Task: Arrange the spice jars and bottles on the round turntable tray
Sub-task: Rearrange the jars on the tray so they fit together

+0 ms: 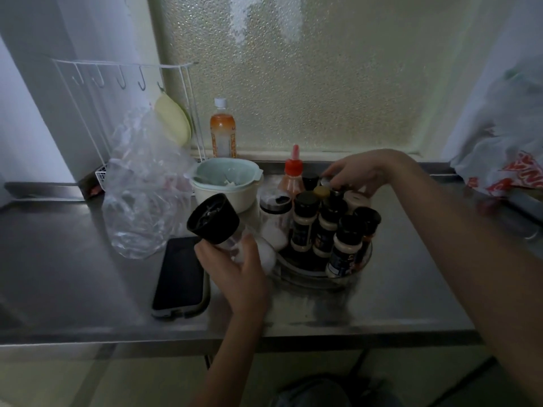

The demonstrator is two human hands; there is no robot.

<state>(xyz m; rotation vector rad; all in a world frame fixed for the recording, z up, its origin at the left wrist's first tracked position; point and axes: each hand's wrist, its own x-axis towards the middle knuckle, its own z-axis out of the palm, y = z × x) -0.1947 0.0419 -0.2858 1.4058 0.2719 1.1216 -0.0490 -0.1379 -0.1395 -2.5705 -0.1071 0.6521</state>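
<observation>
The dim, blurred picture leaves jar labels unreadable, and the clear turntable tray (320, 279) on the steel bench (396, 292) is largely hidden behind its black-capped spice jars (305, 224). At the tray's 9 o'clock a tilted clear grinder jar (217, 223), white grains inside, is clamped in the left hand (235, 270). At 12 o'clock, the fingers (338, 174) of the right hand (357, 171) are closed on a small cap (325, 181), its jar hidden.

Left hand (235, 268) gripping, tilted; right hand (357, 171) reaching, fingers curled.
</observation>
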